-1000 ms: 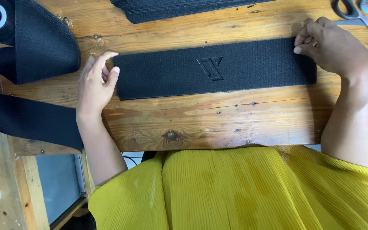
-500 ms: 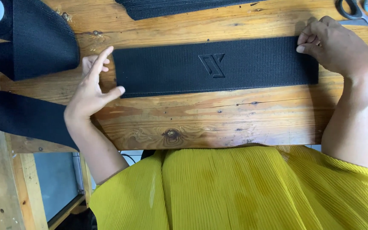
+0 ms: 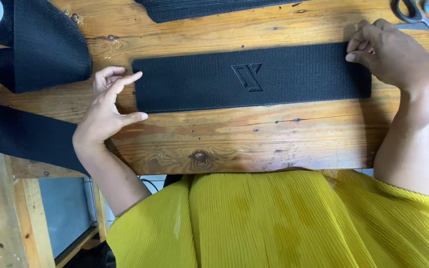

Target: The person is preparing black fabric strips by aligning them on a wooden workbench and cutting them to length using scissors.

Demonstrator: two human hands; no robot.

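A black elastic band piece [image 3: 234, 82] with an embossed logo in its middle lies flat on the wooden table [image 3: 254, 139]. My right hand [image 3: 393, 57] rests on the band's right end, fingers curled over it. My left hand [image 3: 107, 111] hovers just off the band's left end, fingers spread, touching nothing. I wear a yellow pleated garment.
A roll of wide black band [image 3: 31, 44] with a white core sits at the top left, its strip trailing [image 3: 21, 136] off the table's left edge. More black band pieces [image 3: 209, 7] lie at the far edge. Scissors [image 3: 423, 17] lie at the top right.
My left hand let go of the band's left end, drew back to the left and spread its fingers. The right hand stayed on the right end.
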